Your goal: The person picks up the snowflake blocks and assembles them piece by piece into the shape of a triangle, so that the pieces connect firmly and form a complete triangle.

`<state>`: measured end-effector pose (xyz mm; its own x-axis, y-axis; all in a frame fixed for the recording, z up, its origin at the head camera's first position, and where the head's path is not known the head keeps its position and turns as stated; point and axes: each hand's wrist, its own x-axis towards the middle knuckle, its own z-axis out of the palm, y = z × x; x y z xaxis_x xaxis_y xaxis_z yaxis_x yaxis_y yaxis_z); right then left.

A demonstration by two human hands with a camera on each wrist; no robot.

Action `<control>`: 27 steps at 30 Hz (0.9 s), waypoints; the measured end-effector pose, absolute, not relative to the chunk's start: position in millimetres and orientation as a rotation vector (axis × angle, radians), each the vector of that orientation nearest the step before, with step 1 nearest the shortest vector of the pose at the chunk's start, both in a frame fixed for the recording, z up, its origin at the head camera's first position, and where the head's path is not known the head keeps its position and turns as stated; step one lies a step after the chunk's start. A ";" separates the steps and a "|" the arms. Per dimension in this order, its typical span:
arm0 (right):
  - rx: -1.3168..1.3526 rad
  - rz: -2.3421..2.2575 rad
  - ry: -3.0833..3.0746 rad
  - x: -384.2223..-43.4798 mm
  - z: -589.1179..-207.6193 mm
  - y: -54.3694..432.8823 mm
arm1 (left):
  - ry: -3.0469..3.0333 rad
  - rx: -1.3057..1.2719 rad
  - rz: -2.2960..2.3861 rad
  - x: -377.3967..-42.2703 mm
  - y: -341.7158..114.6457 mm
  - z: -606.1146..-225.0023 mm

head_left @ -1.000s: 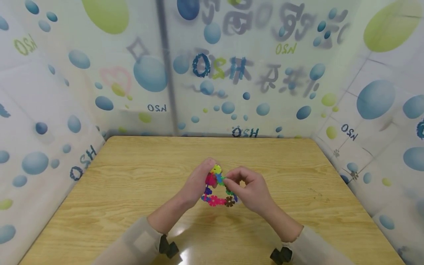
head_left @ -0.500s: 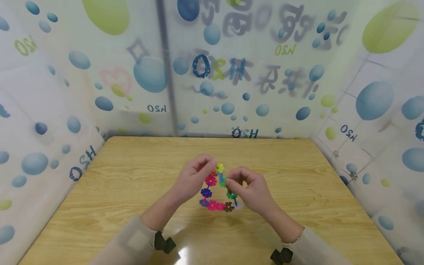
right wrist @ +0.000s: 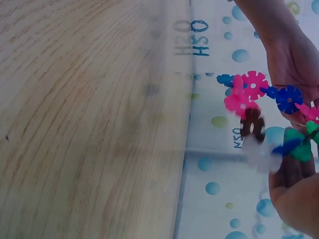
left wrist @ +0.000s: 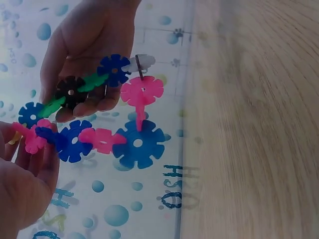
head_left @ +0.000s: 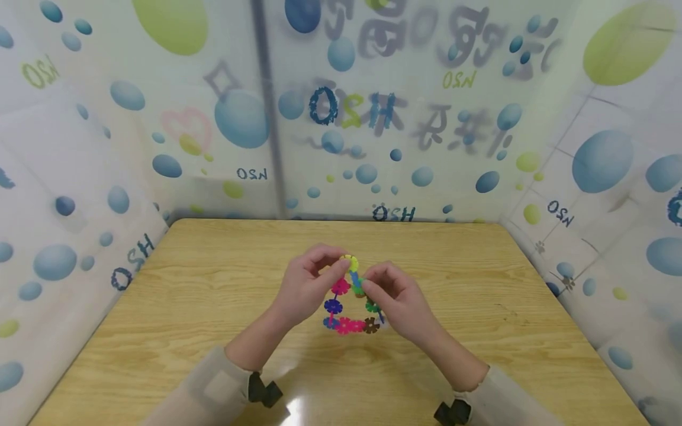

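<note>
A loop of interlocking plastic snowflake discs hangs between the two hands above the table. In the head view my left hand pinches the yellow disc at the top, thumb in front. My right hand pinches the loop's right side at a green disc, beside a light-blue one. Lower down hang a pink disc, a dark-blue disc and a brown disc. A whitish disc shows blurred in the right wrist view. A large blue disc faces the left wrist camera.
The wooden table spreads under both hands. Behind it and along both sides stand sheets printed with blue and green bubbles. Dark blocks sit at each sleeve's cuff.
My left hand has shifted from wrapping the loop's upper left to pinching the yellow disc, uncovering the pink disc. The loop dipped, then rose slightly. My right hand keeps its pinch.
</note>
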<state>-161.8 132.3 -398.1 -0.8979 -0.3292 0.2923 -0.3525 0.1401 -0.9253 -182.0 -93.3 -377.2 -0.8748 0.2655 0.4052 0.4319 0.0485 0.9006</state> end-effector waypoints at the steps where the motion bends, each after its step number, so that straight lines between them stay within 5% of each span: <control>1: 0.703 1.946 -2.362 -161.3 -397.6 131.9 | -2.175 -0.718 -1.958 -182.1 -93.1 -377.0; 27: 0.382 2.119 -2.350 -160.6 -391.7 130.3 | -2.078 -0.590 -2.012 -179.4 -91.2 -377.2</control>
<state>-160.6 130.3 -391.7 -0.9702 -0.2070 0.1258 -0.1465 0.0880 -0.9853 -179.4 -91.2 -377.2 -0.9030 0.1501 0.4025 0.4072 0.0001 0.9134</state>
